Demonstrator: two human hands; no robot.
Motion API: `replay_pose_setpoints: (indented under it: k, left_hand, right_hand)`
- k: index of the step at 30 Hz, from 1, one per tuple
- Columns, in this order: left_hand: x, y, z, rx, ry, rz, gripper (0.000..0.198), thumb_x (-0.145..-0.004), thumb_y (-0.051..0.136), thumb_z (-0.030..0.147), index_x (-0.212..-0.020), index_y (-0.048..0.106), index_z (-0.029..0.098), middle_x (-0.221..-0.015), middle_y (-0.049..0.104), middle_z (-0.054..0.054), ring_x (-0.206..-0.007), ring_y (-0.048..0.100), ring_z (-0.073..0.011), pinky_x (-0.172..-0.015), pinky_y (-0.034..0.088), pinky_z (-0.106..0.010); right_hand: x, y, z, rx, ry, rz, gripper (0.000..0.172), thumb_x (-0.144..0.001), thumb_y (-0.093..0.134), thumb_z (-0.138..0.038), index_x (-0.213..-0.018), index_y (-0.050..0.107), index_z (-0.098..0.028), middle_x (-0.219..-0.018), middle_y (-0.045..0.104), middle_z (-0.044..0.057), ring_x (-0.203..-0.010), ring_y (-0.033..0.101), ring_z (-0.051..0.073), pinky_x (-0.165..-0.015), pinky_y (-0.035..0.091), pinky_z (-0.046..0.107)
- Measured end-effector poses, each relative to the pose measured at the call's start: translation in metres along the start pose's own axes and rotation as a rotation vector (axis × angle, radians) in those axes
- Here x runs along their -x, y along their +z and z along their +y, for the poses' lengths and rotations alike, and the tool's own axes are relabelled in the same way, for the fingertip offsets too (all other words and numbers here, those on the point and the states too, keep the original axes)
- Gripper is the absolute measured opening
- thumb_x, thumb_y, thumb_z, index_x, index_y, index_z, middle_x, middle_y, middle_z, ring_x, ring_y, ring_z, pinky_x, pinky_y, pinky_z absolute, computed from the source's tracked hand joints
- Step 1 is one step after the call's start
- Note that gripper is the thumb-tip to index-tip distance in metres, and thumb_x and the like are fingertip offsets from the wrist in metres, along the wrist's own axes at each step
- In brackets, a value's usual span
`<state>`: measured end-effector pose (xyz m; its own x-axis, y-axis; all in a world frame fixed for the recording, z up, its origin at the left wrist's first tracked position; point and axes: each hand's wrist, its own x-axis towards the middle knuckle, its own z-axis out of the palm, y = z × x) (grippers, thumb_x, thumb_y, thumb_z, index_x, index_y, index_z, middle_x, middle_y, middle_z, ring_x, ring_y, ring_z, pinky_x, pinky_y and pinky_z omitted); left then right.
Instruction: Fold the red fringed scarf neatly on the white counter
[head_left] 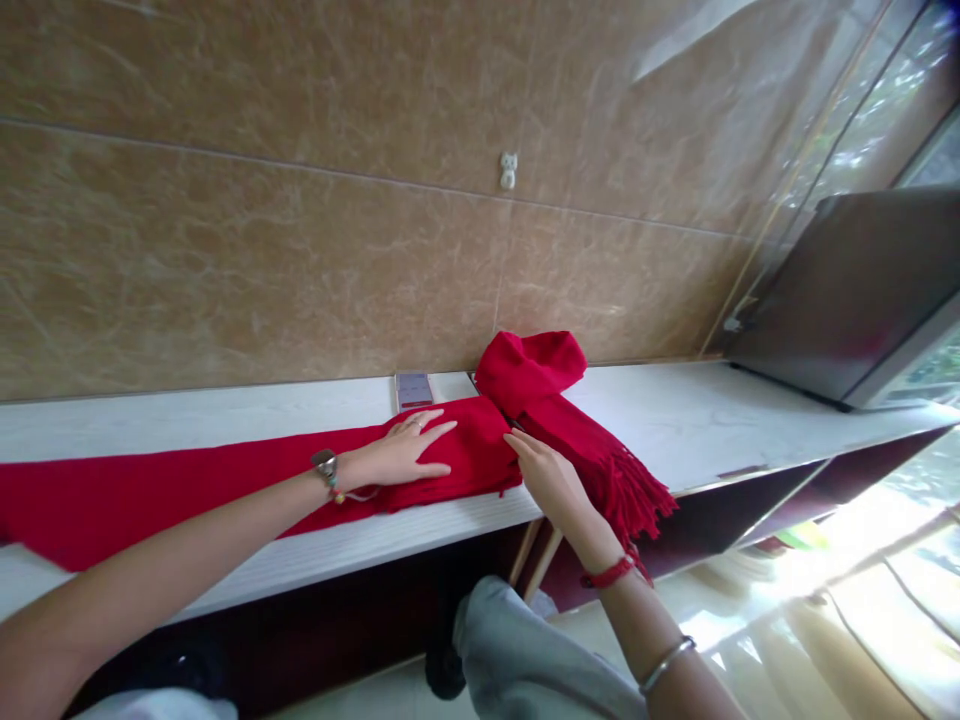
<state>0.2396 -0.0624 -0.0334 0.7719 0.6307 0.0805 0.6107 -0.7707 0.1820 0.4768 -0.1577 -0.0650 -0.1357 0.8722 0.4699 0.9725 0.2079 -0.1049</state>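
A long red scarf (217, 470) lies along the white counter, its right end folded into a flat stack of layers. My left hand (405, 455) rests palm down on that stack, fingers spread. At the stack's right edge is my right hand (551, 475), fingers close together and the tips against the cloth; its thumb is hidden. Just beyond it, a bunched red fringed cloth (532, 365) sits against the wall, its tassels (634, 500) hanging over the counter's front edge. Whether both red pieces are one cloth, I cannot tell.
A phone (413, 391) lies behind the folded stack, near the tiled wall (300, 250). On the right end of the counter (637, 405) stands a large dark box-shaped appliance (847, 290). Wooden legs (541, 562) and my knee (525, 640) are below the front edge.
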Motion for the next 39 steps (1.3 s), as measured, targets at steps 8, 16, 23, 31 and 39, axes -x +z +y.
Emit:
replay_pose_setpoints:
  k: [8, 16, 23, 31, 39]
  left_hand:
    - [0.085, 0.008, -0.010, -0.146, -0.026, -0.083, 0.075, -0.075, 0.040, 0.006, -0.144, 0.016, 0.025, -0.150, 0.013, -0.007, -0.133, 0.025, -0.0225, -0.104, 0.029, -0.033]
    - [0.086, -0.024, -0.028, -0.191, 0.002, 0.103, 0.063, -0.078, 0.026, -0.005, -0.134, 0.040, 0.021, -0.137, 0.043, -0.006, -0.121, 0.045, -0.0168, -0.100, 0.035, -0.031]
    - [0.117, -0.002, -0.020, -0.155, 0.071, -0.054, 0.060, -0.085, 0.026, -0.002, -0.137, 0.034, 0.026, -0.146, 0.027, -0.003, -0.135, 0.019, -0.0179, -0.108, 0.023, -0.035]
    - [0.121, 0.003, -0.019, -0.041, 0.035, -0.173, 0.072, -0.075, 0.031, -0.005, -0.138, 0.032, 0.029, -0.148, 0.023, -0.002, -0.135, 0.019, -0.0172, -0.108, 0.019, -0.036]
    - [0.104, -0.010, -0.027, 0.044, -0.009, -0.079, 0.046, -0.091, 0.040, 0.043, -0.136, 0.035, 0.035, -0.146, 0.028, -0.002, -0.135, 0.019, -0.0234, -0.108, 0.015, -0.045]
  right_hand:
    - [-0.002, -0.003, -0.005, -0.057, 0.031, 0.053, 0.043, -0.085, 0.035, -0.007, -0.122, 0.054, -0.018, -0.126, 0.055, 0.009, -0.109, 0.057, 0.019, -0.089, 0.049, 0.030]
    - [-0.007, -0.011, -0.009, 0.041, 0.067, 0.146, 0.044, -0.081, 0.038, -0.005, -0.122, 0.053, -0.014, -0.117, 0.062, 0.012, -0.098, 0.063, 0.023, -0.080, 0.054, 0.032]
    - [0.004, -0.002, 0.000, 0.159, -0.083, -0.065, 0.042, -0.077, 0.040, 0.000, -0.111, 0.062, -0.014, -0.110, 0.065, 0.012, -0.099, 0.063, 0.021, -0.085, 0.051, 0.030]
    - [0.009, -0.008, -0.005, 0.093, -0.070, -0.134, 0.060, -0.072, 0.034, 0.005, -0.127, 0.050, -0.014, -0.133, 0.048, 0.012, -0.118, 0.049, 0.021, -0.094, 0.046, 0.034]
    - [-0.062, -0.020, -0.036, -0.183, -0.077, -0.131, 0.044, -0.089, 0.039, -0.026, -0.131, 0.044, -0.016, -0.134, 0.047, 0.012, -0.126, 0.039, 0.021, -0.105, 0.032, 0.044]
